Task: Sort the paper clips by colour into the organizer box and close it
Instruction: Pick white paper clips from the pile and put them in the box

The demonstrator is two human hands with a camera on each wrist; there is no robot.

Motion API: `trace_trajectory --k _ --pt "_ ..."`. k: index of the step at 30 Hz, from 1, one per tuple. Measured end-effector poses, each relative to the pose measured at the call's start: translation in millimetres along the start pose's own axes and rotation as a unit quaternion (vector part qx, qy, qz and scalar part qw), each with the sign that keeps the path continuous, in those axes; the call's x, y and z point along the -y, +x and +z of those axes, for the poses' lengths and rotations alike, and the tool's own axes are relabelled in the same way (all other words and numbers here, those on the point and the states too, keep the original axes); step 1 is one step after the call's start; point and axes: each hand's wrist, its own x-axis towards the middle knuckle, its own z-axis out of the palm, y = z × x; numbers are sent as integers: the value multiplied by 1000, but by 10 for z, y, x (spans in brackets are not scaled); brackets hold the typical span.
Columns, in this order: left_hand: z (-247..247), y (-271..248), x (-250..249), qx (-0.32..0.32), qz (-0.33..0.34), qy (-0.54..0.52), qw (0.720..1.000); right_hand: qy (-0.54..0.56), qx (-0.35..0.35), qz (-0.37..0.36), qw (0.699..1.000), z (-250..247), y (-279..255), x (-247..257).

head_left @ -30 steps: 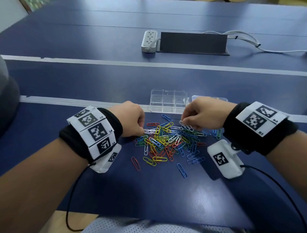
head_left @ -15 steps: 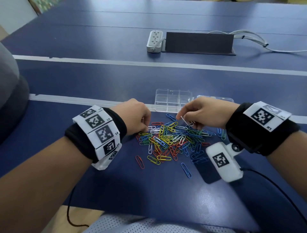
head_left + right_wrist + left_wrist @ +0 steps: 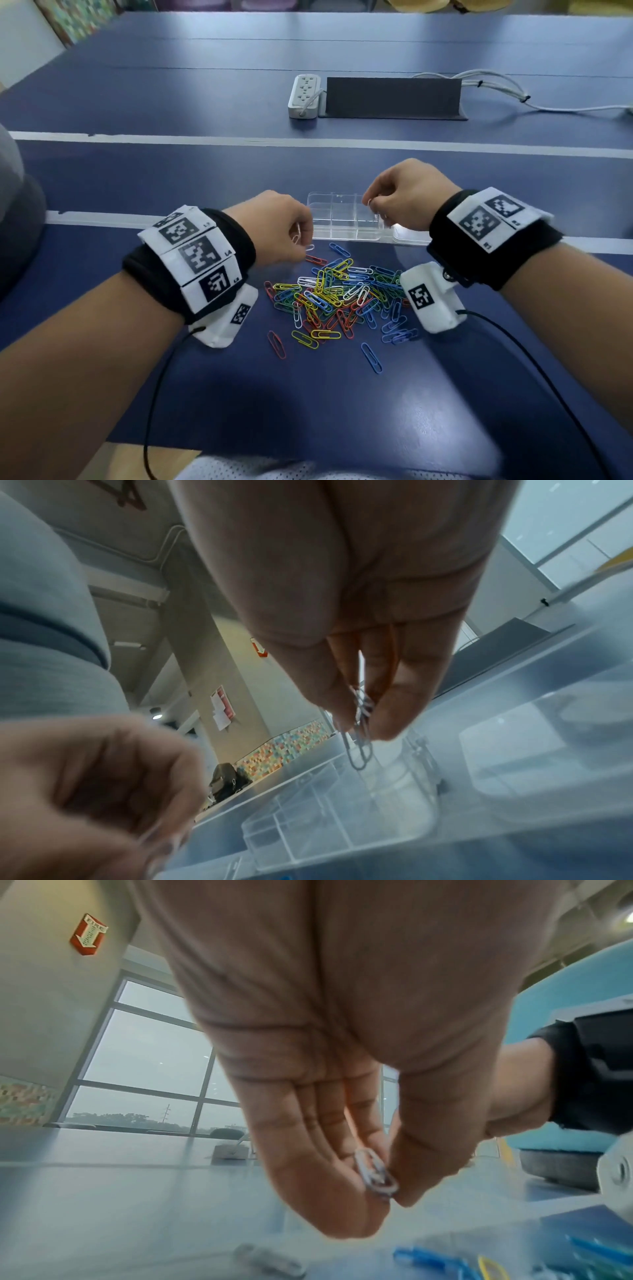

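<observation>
A heap of coloured paper clips (image 3: 342,294) lies on the blue table in front of me. Behind it stands the clear organizer box (image 3: 342,219), open, its lid (image 3: 411,236) lying flat to the right. My left hand (image 3: 301,236) hovers at the heap's far left edge and pinches white clips (image 3: 375,1172) between thumb and fingers. My right hand (image 3: 375,205) is raised over the box's right compartments and pinches white clips (image 3: 359,729) that dangle from thumb and forefinger. The compartments that show look bare.
A white power strip (image 3: 305,96) and a dark flat panel (image 3: 394,97) lie further back, with white cables (image 3: 513,96) running right. Loose red (image 3: 276,344) and blue (image 3: 371,358) clips lie apart from the heap near me. A grey object (image 3: 13,219) sits at the left edge.
My right hand lifted its white clips off the heap and carried them back over the box. My left hand rose from the heap's left edge with white clips pinched.
</observation>
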Motion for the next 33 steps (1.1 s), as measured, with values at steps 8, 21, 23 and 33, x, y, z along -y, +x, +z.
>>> trace_trajectory --k 8,21,23,33 --pt "-84 479 -403 -64 65 -15 996 -46 11 5 999 -49 -65 84" --pt "-14 651 -553 -73 92 -50 992 28 17 38 999 -154 -140 -176" --pt "-30 629 -497 -87 93 -100 987 33 12 35 999 -158 -175 -187" --pt "-136 280 153 -84 -27 -14 996 -82 60 -74 992 23 -337 114"
